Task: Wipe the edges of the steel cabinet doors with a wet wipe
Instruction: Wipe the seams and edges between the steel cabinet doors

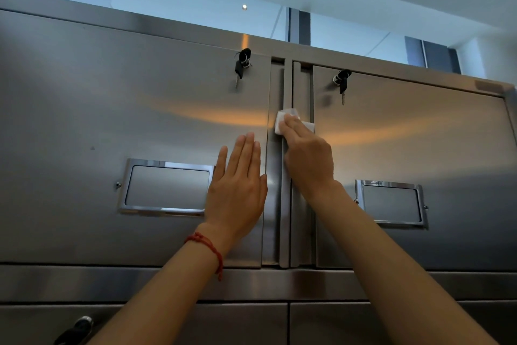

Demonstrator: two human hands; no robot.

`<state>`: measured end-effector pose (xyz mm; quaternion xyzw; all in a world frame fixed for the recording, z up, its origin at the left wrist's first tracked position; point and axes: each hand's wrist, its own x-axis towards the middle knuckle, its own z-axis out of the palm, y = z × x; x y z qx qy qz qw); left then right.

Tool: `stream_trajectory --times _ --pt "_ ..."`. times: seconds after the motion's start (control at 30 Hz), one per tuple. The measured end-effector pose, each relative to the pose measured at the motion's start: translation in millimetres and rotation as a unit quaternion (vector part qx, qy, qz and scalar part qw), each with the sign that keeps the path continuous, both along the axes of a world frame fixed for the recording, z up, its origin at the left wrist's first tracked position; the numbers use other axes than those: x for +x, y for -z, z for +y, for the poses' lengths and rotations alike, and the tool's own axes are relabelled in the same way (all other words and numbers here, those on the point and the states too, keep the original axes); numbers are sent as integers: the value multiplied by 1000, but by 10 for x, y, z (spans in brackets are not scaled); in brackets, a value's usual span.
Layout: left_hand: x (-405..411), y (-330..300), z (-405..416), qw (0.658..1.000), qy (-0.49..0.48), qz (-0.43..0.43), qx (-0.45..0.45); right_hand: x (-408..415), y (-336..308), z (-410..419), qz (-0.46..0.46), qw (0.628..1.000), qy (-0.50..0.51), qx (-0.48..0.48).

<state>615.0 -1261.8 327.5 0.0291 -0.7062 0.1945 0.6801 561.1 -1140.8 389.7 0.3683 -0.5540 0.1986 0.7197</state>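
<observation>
My right hand's (pixel 307 157) fingers (pixel 291 123) hide most of the wet wipe (pixel 282 121), pressing it on the door edges; left hand (pixel 237 191) lies flat and open at eight o'clock on the steel door (pixel 112 109).
</observation>
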Motion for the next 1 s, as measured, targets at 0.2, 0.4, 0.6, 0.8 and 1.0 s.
stream_trajectory --times 0.2,0.4,0.6,0.8,1.0 --pt "-10 3 -7 1000 -2 2 0 18 -159 2 -7 1000 -4 1" --pt "-11 2 -4 1000 -1 5 -5 1 -17 -12 1 1000 -16 -15" --pt "-16 0 -3 1000 2 11 -7 9 -97 1 3 1000 -18 -4" --pt "-13 -1 -7 1000 -2 12 -8 0 -72 -21 -3 1000 -21 -14" --pt "-20 5 -7 1000 3 17 -10 29 -170 19 -3 1000 -9 1"
